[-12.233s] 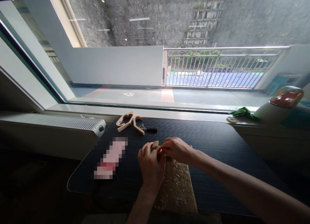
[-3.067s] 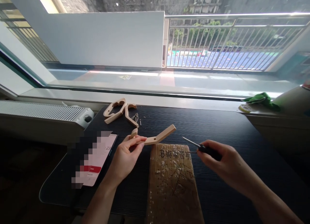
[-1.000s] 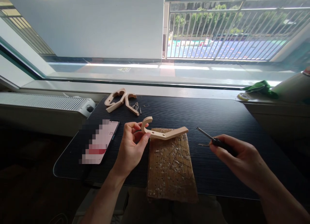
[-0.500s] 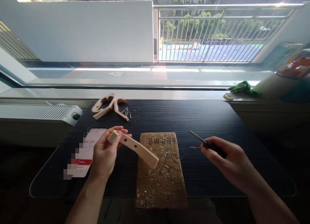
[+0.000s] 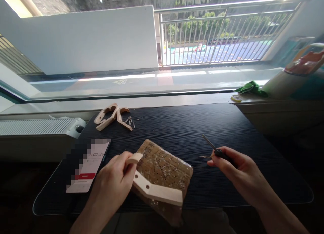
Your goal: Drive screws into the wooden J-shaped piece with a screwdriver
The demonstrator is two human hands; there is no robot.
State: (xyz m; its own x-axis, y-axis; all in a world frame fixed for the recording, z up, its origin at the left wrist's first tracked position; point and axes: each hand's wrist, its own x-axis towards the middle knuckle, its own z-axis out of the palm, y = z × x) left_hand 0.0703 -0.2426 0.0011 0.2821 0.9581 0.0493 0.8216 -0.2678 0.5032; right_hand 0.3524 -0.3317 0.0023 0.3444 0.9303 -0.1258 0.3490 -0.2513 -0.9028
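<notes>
Daylight from the wide window falls across your dark worktop [image 5: 177, 126], where more wooden pieces [image 5: 106, 122] and loose screws [image 5: 130, 121] lie near the far left and a phone [image 5: 87, 166] sits beside your left forearm. Your left hand [image 5: 116, 175] is curled firmly around the curved end of a wooden hook [image 5: 163, 192], whose two dark holes face you over the tilted cardboard slab [image 5: 165, 163]; whether your fingers also grip the slab, you cannot tell from this angle. Your right hand [image 5: 231, 166], well apart from it, is closed on a screwdriver [image 5: 212, 146], with what looks like a thin screw [image 5: 205, 156] pinched below the shaft. This reads as positioning the hook, with no screw in either visible hole; your next move probably calls for steadying it, then bringing screw and hole into line.
</notes>
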